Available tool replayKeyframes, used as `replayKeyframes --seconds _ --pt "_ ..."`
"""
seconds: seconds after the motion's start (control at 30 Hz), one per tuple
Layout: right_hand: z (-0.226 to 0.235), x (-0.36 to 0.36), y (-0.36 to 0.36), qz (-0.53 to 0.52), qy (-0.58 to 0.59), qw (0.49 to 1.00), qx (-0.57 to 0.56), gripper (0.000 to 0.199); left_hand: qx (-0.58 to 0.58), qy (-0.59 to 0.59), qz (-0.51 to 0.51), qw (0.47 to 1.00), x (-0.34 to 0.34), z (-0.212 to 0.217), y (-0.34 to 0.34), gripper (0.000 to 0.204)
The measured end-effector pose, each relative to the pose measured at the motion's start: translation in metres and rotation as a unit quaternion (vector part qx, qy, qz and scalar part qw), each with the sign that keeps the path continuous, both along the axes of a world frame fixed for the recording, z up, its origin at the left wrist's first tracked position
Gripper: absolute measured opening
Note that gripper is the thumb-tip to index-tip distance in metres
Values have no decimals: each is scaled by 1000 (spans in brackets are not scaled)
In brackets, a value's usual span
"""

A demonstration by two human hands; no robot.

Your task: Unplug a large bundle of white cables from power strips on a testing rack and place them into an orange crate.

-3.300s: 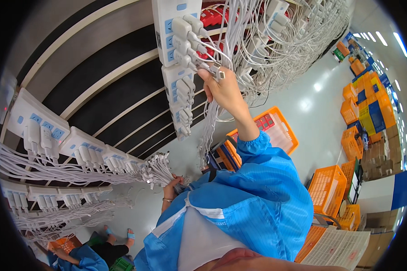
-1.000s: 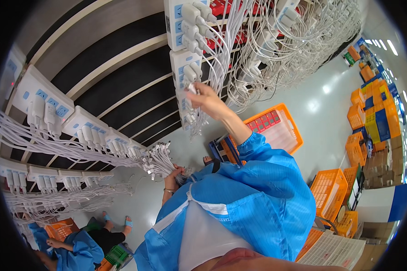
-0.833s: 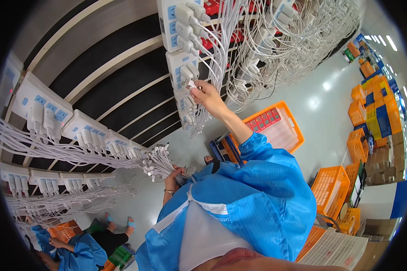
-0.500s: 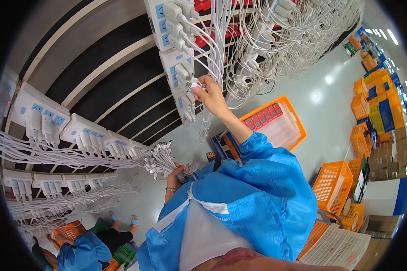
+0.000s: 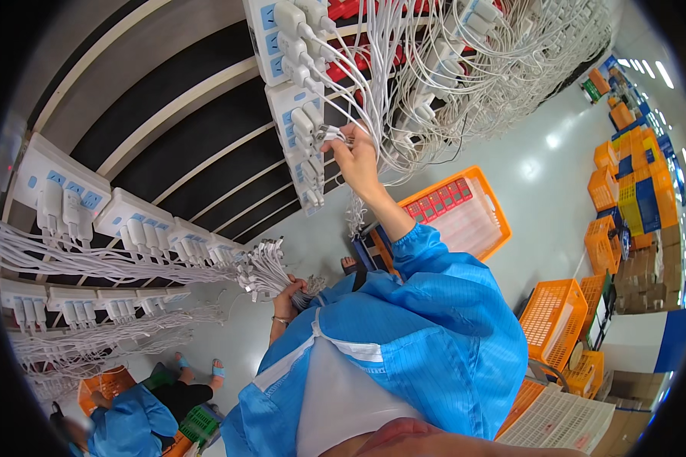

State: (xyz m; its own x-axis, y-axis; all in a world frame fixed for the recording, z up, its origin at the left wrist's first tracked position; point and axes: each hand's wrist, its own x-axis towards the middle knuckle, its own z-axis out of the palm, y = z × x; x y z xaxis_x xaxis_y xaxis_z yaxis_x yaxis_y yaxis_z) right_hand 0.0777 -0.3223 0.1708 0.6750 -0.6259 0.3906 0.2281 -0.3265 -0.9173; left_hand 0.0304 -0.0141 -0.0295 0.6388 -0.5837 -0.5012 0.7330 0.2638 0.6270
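Observation:
My right hand [image 5: 358, 161] is raised with its fingers pinched on several white cable ends [image 5: 330, 135]. Those cable ends are right beside the white chargers [image 5: 303, 131] plugged into an upright white power strip [image 5: 282, 97]. Lower down, my left hand [image 5: 286, 300] is closed round a thick bundle of white cables [image 5: 261, 273], whose connector ends fan out beyond the fingers. Long white cables [image 5: 373, 68] hang behind my right hand from the upper chargers. Whether the ends in my right hand touch a charger, I cannot tell.
Power strips with chargers [image 5: 61, 186] and cables line the rack at left. An orange crate [image 5: 495, 217] with red boxes [image 5: 440, 199] stands on the floor. Another person in blue [image 5: 133, 419] sits at lower left. Orange crates [image 5: 556, 312] stack along the right.
More white cable ends show in my right hand, which stays near the same chargers. My left hand keeps hold of the bundle. The whole view has shifted slightly.

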Motion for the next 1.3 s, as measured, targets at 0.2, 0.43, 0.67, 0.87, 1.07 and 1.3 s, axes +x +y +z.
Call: replayKeyframes --seconds 0.2,0.43,0.67,0.87,1.07,1.3 --pt "10 -3 5 -55 38 983 -169 8 4 4 0 1000 2 3 0 22" --pt "29 -5 14 -72 114 971 -197 10 -1 10 14 1000 4 6 3 23" --pt "31 8 1 -87 76 953 -282 11 -3 -1 -1 1000 6 -5 5 23" --pt "53 -5 11 67 116 986 -104 18 2 1 -11 1000 0 7 8 22" --pt "48 -7 10 6 108 976 -187 21 -6 -6 -9 1000 -4 6 7 23" --pt "42 -22 19 -152 31 924 -349 29 -18 21 34 999 -8 1 14 23"
